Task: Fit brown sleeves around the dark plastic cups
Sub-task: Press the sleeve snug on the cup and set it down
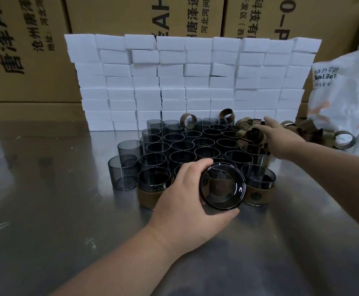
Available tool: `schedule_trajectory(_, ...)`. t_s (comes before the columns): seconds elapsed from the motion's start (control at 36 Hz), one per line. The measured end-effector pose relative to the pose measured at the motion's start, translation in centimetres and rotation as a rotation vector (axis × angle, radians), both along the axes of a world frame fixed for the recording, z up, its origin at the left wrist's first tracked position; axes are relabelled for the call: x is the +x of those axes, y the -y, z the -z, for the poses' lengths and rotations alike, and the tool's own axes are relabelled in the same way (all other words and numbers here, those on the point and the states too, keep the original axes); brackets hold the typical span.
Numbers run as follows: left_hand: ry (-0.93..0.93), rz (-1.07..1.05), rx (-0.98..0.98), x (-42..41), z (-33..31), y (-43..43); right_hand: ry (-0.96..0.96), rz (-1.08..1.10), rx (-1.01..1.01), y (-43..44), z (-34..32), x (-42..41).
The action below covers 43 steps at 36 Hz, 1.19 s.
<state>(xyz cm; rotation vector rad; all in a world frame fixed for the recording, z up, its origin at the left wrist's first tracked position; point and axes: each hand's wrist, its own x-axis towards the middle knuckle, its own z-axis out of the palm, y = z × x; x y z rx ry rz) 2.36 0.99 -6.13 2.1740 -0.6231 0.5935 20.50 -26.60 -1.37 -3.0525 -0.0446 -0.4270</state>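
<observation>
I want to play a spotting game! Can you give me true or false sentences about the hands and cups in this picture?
1. The left hand grips a dark cup. True.
2. The right hand holds a cup too. False: its straight fingers reach toward the pile of brown sleeves.
3. White blocks are stacked behind the cups. True.
4. Every cup wears a sleeve. False: most are bare; only two front cups show one.

Steel table (46, 189): cups (204, 144), sleeves (251, 133) (heaped), white boxes (174, 82)
</observation>
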Motion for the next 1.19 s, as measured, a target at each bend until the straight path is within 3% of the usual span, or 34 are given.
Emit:
schedule_trajectory(0.22,-0.004,0.008,0.001,0.0,0.0,-0.1,-0.131,0.082,-0.26,-0.1,-0.6,0.6)
schedule_trajectory(0.58,-0.027,-0.004,-0.007,-0.1,-0.1,0.0,0.005,0.044,-0.334,0.2,0.1,0.3)
schedule_trajectory(0.92,-0.025,0.0,0.01,0.0,-0.1,0.0,-0.032,0.097,-0.412,-0.4,-0.2,0.3)
schedule_trajectory(1.08,-0.031,-0.002,0.002,0.0,-0.1,-0.1,0.127,0.089,-0.349,-0.4,-0.5,0.1)
schedule_trajectory(1.19,-0.025,-0.015,-0.005,0.0,-0.1,0.0,0.286,0.085,-0.046,-0.7,-1.5,0.0)
